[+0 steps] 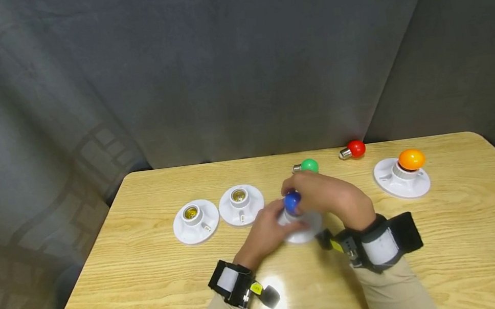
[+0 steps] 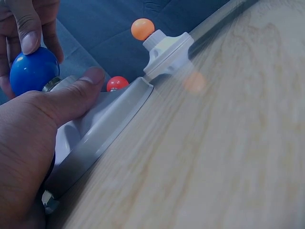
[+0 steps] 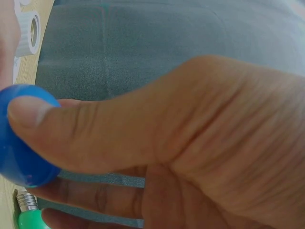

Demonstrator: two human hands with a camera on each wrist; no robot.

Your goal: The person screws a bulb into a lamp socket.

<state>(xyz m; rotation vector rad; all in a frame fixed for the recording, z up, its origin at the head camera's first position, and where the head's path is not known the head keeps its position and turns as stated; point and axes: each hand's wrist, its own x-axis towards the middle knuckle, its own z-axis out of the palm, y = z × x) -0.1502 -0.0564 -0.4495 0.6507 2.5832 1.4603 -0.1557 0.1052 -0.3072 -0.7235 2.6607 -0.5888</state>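
Observation:
A blue bulb (image 1: 292, 201) stands in the socket of a round white lamp holder (image 1: 305, 230), its metal collar just showing above the socket in the left wrist view. The right hand (image 1: 326, 193) pinches the blue glass between thumb and fingers, coming from the right. On the other side, the left hand (image 1: 268, 229) grips the lamp holder around its socket, with the thumb (image 2: 78, 98) across the near side. Just behind the right hand lies a green bulb (image 1: 309, 166) on its side.
Two white lamp holders with bare sockets, one far left (image 1: 195, 221) and one beside it (image 1: 241, 205), stand on the wooden table (image 1: 153, 290). A red bulb (image 1: 356, 149) lies near the back edge. At right, an orange bulb (image 1: 412, 159) sits in another holder (image 1: 402, 187).

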